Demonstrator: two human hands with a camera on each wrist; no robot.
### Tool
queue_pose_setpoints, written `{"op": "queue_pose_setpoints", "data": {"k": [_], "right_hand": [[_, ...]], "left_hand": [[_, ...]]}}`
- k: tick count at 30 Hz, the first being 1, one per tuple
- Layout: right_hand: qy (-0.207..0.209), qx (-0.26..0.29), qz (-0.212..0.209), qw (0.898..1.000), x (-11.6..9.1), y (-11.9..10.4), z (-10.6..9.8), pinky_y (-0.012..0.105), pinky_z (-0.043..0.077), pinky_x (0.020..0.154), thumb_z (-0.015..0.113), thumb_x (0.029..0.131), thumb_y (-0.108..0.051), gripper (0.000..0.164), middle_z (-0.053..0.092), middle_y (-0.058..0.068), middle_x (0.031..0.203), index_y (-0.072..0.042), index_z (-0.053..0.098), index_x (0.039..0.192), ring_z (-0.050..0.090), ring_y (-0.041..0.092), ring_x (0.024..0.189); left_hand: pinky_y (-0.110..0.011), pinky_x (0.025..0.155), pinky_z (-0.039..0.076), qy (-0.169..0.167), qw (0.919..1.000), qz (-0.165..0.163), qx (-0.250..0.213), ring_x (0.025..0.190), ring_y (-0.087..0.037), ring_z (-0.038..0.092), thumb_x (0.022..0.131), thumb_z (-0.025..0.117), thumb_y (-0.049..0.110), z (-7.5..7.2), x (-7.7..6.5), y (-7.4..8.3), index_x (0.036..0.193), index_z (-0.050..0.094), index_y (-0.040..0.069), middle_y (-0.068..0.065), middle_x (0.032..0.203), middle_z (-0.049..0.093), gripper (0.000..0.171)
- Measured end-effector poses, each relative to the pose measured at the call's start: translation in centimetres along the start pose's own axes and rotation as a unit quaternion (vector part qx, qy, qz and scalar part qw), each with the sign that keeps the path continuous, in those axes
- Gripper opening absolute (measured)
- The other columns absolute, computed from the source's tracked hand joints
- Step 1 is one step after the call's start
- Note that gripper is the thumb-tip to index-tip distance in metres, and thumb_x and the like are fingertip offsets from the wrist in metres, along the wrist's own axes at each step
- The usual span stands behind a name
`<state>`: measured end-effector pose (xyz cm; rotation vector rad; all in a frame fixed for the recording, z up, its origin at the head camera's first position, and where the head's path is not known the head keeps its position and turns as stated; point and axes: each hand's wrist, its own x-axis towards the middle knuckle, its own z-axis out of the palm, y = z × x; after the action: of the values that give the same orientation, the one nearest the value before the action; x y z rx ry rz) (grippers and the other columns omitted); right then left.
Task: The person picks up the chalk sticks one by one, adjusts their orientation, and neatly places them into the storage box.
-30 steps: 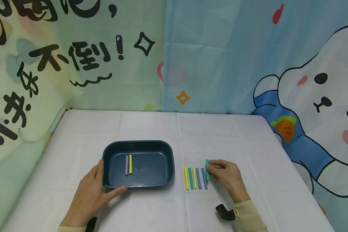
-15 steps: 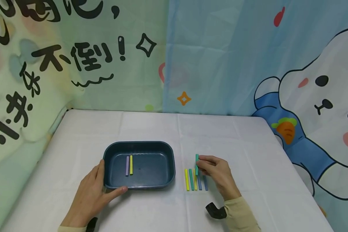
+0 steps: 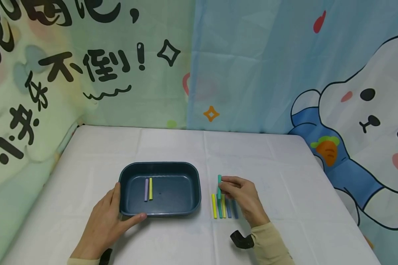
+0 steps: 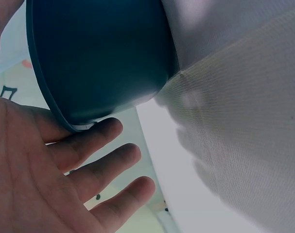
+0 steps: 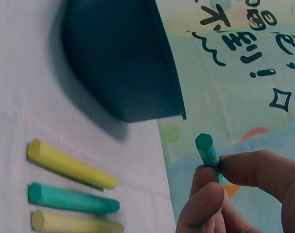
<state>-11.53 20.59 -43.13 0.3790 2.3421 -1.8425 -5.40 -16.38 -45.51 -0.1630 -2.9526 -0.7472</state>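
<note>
My right hand [image 3: 243,195] pinches a green stick of chalk [image 5: 205,145] between thumb and fingers, its six-sided end pointing up. It is held above a row of chalk sticks on the cloth: a yellow stick [image 5: 72,162], a green stick [image 5: 72,199] and a second yellow stick [image 5: 77,222], with blue sticks [image 3: 228,209] partly under the hand. The dark blue tray [image 3: 187,208] stands to the left. My left hand [image 3: 101,221] touches its near left corner, thumb along the front rim, fingers straight and spread by the left side. A purple stick [image 3: 146,190] and a yellow stick [image 3: 150,188] lie inside.
A white cloth [image 3: 172,243] covers the table. Behind it hangs a printed backdrop [image 3: 235,66] with black lettering and a cartoon animal. Black straps [image 3: 242,240] show at both wrists.
My right hand has lifted the green chalk from the right end of the row and carried it left, over the row's left part. The left hand stays at the tray.
</note>
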Motion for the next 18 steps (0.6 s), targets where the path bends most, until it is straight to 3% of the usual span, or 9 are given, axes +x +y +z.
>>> {"op": "queue_pose_setpoints", "data": {"k": [7, 18], "right_hand": [[-0.011, 0.013, -0.007, 1.0, -0.1, -0.4, 1.3, 0.027, 0.056, 0.074, 0.077, 0.091, -0.017, 0.037, 0.073, 0.01, 0.1, 0.002, 0.069, 0.122, 0.069, 0.018, 0.084], [-0.029, 0.035, -0.031, 0.998, 0.2, -1.4, 3.7, 0.031, 0.057, 0.074, 0.077, 0.09, -0.013, 0.032, 0.074, 0.012, 0.099, 0.0, 0.072, 0.118, 0.071, 0.021, 0.085]], "left_hand": [[-0.062, 0.104, 0.042, 0.002, 1.0, 0.003, -0.003, 0.13, -0.051, 0.047, 0.08, 0.071, 0.071, 0.0, 0.0, 0.0, 0.153, 0.025, -0.016, -0.036, 0.148, 0.04, 0.122], [-0.062, 0.104, 0.042, 0.0, 1.0, 0.0, -0.002, 0.13, -0.051, 0.047, 0.08, 0.071, 0.073, 0.0, 0.0, 0.1, 0.153, 0.025, -0.016, -0.037, 0.147, 0.041, 0.123]]}}
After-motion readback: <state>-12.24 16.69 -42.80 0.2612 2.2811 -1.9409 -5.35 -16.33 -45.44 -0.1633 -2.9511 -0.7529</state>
